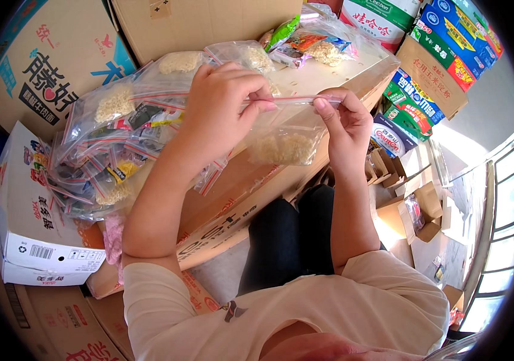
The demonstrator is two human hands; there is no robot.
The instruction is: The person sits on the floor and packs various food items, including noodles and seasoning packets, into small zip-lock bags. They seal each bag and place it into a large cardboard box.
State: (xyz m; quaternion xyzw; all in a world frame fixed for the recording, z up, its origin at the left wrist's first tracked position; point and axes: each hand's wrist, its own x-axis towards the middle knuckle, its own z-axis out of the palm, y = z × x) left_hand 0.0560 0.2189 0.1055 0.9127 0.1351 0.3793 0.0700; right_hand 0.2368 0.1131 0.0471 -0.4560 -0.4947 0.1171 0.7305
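Note:
Between both hands hangs a clear zip-lock bag (286,135) with a pale block of dried noodles in its lower part. My left hand (225,104) pinches the red-lined zip strip between thumb and fingers near its left side. At the other end of the strip, my right hand (345,117) grips the corner with thumb and forefinger. Behind and left of my left hand lies a heap of filled zip-lock bags (114,106), some with noodle blocks and coloured packets. Whether the held bag's strip is fully pressed together I cannot tell.
The bags lie on a large cardboard carton (220,221) before my knees. Opened noodle packets (324,52) sit at its far end. A white carton (44,216) stands left, stacked boxes (437,58) stand far right, and opened cardboard boxes (412,216) are on the floor at right.

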